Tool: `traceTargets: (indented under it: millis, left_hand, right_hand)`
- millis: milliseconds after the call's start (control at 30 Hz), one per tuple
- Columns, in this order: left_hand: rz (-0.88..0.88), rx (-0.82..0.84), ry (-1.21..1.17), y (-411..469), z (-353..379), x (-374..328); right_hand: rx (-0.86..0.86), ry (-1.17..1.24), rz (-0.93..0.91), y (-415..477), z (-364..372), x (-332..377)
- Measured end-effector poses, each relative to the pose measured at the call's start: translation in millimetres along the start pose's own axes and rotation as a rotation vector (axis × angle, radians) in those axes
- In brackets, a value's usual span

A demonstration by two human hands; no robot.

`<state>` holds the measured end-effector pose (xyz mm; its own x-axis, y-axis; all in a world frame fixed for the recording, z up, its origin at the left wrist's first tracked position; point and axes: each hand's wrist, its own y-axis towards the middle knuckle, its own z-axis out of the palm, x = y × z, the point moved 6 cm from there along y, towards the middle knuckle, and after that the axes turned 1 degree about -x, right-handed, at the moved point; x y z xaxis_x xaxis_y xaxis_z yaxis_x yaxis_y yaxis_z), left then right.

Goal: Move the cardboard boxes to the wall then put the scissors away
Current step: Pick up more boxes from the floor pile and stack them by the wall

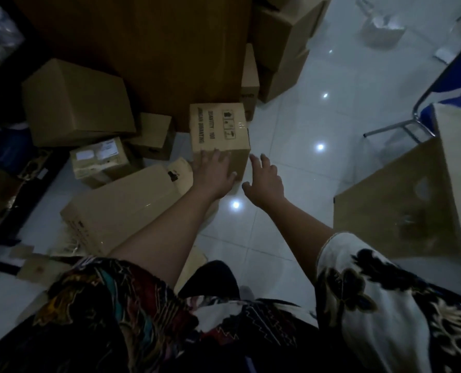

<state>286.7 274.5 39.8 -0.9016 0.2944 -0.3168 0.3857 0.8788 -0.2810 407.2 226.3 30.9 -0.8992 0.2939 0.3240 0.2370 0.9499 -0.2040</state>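
Dim room, glossy tile floor (299, 168), cartons against wood

Ceiling lights glint as small bright spots on the white tiles. A brown wooden panel (143, 49) rises at the far side, and cardboard boxes crowd its foot. The printed box (220, 133), marked with black lettering and handling symbols, stands on the floor with its far end at the panel. The left hand (215, 173) rests on that box's near top edge, fingers laid out straight and slightly spread over the cardboard, thumb down on the near face. The right hand (264, 181) hangs just beside the box's right near corner, fingers spread wide and holding nothing; whether a fingertip touches the corner cannot be told.

To the left lie a large plain box (76, 103), a small labelled box (100, 157) below it, a small box (154, 135) at the panel's foot, and a long box (121, 208) on its side, nearest the person. More stacked boxes (280, 49) stand at the panel's right end. A big open box (399, 205) sits at the right, near a blue chair (439, 103) with metal legs. A white bag (382, 30) sits on the tiles far off. Patterned sleeves cover both upper arms
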Motion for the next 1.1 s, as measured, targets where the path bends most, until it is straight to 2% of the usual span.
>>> traceTargets:
  millis: [333, 500, 667, 900, 1100]
  left_hand:
    - [-0.186, 0.099, 0.083, 131, -1, 34]
    - [-0.196, 0.125, 0.085, 214, -18, 60]
    - [-0.184, 0.166, 0.097, 280, -22, 85]
    - [-0.187, 0.316, 0.131, 366, 33, 88]
    - [-0.159, 0.278, 0.081, 461, 109, 76]
  right_hand:
    - [0.096, 0.026, -0.047, 153, 8, 2]
    - [0.161, 0.042, 0.048, 234, 12, -4]
    - [0.235, 0.184, 0.155, 301, 34, -11]
    - [0.349, 0.232, 0.237, 364, 93, -47]
    - [0.362, 0.24, 0.233, 466, 156, -96]
